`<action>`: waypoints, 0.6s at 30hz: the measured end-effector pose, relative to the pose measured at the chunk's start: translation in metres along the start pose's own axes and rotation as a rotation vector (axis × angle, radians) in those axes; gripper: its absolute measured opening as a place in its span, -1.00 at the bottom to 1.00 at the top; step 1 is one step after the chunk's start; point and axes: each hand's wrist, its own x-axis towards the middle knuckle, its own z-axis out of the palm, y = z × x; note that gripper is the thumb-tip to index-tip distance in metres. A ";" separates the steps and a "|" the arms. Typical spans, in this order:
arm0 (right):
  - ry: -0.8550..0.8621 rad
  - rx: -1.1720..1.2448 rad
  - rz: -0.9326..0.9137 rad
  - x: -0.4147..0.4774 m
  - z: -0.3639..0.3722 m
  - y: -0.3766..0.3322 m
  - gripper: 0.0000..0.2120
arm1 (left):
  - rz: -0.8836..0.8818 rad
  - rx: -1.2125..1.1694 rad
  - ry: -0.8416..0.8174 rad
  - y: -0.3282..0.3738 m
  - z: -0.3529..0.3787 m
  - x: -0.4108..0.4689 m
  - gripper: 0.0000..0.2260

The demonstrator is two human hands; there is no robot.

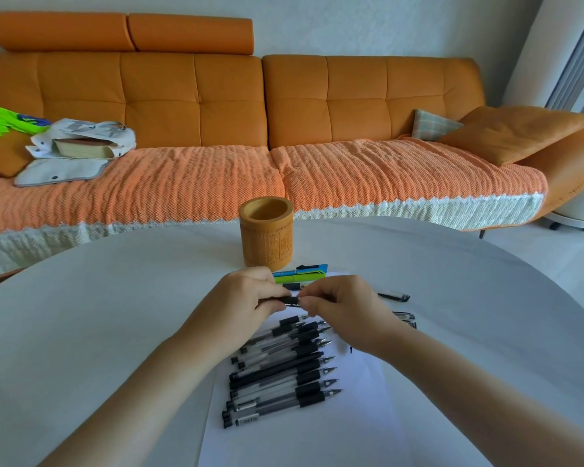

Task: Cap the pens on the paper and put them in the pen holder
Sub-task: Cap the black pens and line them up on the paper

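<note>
One black pen was held just above the paper, its long axis level and running left-right. The barrel was gripped by the left hand, fingers curled round it. The right end was pinched by the right hand; a cap there could not be confirmed, being hidden under the fingers. Capping was judged to need a straight push along that axis. The pen holder stood upright just beyond both hands, with no pen seen sticking out. Uncapped pens were laid in a row on the paper, tips to the right. Loose caps were left further right.

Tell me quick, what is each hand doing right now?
Left hand: grips a black pen.
Right hand: pinches the same pen's other end.
</note>
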 end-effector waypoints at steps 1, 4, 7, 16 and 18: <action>0.009 -0.028 -0.009 0.001 0.000 0.000 -0.90 | -0.015 -0.013 -0.001 -0.002 0.001 0.001 -0.80; 0.054 -0.157 -0.080 0.005 -0.003 0.001 -0.94 | -0.045 0.047 -0.078 -0.010 0.009 0.003 -0.74; 0.062 -0.246 -0.128 0.007 -0.002 0.005 -0.92 | -0.049 0.112 -0.104 -0.014 0.013 0.001 -0.74; 0.137 -0.370 -0.002 0.028 -0.007 0.020 -0.92 | -0.034 0.251 0.007 -0.022 0.018 0.001 -0.67; 0.125 -0.447 -0.020 0.032 -0.007 0.024 -0.92 | -0.028 0.254 0.017 -0.024 0.019 0.000 -0.75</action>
